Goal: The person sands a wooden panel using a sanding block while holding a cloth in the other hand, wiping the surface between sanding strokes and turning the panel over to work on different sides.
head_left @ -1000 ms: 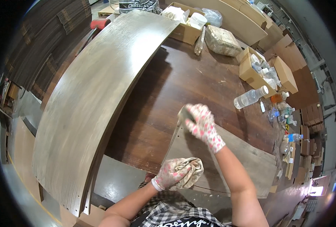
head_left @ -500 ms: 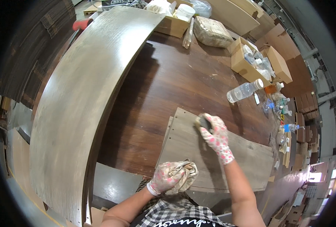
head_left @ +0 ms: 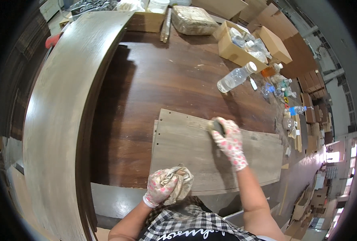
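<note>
On the near side of a glossy dark-brown wood-grain table (head_left: 178, 84), a thin grey-brown wooden panel (head_left: 186, 148) lies flat upon another. The pink-dotted, white-gloved right hand (head_left: 229, 142) grips a dark-grey block (head_left: 218, 127) at its far edge; the matching left hand (head_left: 161, 185) clutches a crumpled off-white cloth (head_left: 181, 185). Surface rubbing appears in hand; another stroke would call for even pressure. Beyond: a clear, white-capped plastic bottle (head_left: 234, 79); at right, stacked brown cartons (head_left: 315, 84).
</note>
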`<state>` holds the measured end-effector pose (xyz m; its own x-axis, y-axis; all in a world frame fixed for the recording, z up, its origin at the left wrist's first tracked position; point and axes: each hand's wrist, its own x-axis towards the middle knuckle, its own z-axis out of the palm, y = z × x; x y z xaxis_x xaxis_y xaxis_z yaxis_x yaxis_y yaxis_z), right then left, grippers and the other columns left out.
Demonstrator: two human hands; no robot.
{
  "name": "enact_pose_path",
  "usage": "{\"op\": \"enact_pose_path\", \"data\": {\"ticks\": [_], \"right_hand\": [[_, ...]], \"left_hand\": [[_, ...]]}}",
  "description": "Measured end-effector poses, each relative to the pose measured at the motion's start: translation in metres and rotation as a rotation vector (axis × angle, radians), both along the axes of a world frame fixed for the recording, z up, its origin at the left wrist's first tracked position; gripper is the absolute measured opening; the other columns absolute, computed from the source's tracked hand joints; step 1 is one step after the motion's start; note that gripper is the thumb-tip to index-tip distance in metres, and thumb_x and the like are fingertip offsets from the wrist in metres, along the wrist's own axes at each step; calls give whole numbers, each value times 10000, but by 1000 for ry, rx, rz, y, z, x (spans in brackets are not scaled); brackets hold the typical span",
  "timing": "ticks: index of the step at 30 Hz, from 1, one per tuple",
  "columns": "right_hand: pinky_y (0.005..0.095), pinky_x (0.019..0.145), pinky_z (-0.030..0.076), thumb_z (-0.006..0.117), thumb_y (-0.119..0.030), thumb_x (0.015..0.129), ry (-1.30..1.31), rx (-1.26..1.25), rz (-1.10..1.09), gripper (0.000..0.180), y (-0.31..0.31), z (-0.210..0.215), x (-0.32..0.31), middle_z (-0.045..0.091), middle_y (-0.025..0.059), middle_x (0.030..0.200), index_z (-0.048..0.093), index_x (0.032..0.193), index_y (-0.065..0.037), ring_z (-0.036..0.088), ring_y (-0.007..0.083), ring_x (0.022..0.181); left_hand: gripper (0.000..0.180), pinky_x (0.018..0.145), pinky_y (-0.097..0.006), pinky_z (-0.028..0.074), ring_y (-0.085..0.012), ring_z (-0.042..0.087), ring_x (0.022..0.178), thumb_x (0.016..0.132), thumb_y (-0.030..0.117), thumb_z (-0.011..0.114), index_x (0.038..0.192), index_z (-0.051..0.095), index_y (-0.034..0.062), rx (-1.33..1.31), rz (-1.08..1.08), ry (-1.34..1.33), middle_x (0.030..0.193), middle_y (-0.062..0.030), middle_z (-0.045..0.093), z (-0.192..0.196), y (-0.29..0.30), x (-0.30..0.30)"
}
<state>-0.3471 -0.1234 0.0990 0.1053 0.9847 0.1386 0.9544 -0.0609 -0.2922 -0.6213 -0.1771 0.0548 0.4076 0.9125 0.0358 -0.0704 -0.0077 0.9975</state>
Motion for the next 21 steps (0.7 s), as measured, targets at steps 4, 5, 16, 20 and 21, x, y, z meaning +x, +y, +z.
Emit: {"op": "enact_pose_path", "data": {"ticks": [4, 5, 16, 20, 21], "right_hand": [[418, 970, 389, 631, -286, 788, 165, -42, 146, 470, 19, -15, -53, 565, 164, 1137, 550, 1198, -73, 507, 323, 1102], [421, 1022, 346, 605, -327, 817, 295, -133, 147, 489, 18, -17, -52, 535, 172, 1205, 526, 1238, -92, 464, 325, 1173], [429, 1007, 343, 609, -283, 809, 114, -52, -6, 445, -20, -10, 15, 545, 167, 1155, 533, 1197, -80, 463, 327, 1152], [436, 1026, 338, 626, -296, 793, 65, -84, -172, 471, -42, -23, 68, 528, 168, 1225, 544, 1217, -108, 452, 337, 1180], [426, 993, 378, 632, -306, 784, 78, -63, -234, 459, -56, -22, 102, 563, 169, 1174, 559, 1195, -114, 495, 338, 1133]], "left_hand": [[244, 732, -321, 528, -242, 679, 807, 794, 72, 591, 1001, 659, -38, -120, 21, -64, 902, -152, 691, -2, -1, 6], [251, 733, -314, 527, -225, 680, 809, 796, 77, 590, 1007, 658, -41, -203, 30, -88, 904, -148, 692, 2, -1, 4], [232, 724, -313, 519, -222, 677, 785, 801, 57, 575, 1002, 660, -23, 234, -54, 190, 888, -144, 694, 4, 12, 31], [197, 697, -303, 517, -205, 672, 751, 801, 50, 586, 962, 667, -29, -64, 1, 65, 843, -133, 694, 6, 12, 37], [261, 749, -294, 505, -162, 643, 806, 807, 85, 551, 1019, 645, -33, -99, -34, 87, 890, -95, 687, 1, 10, 34]]}}
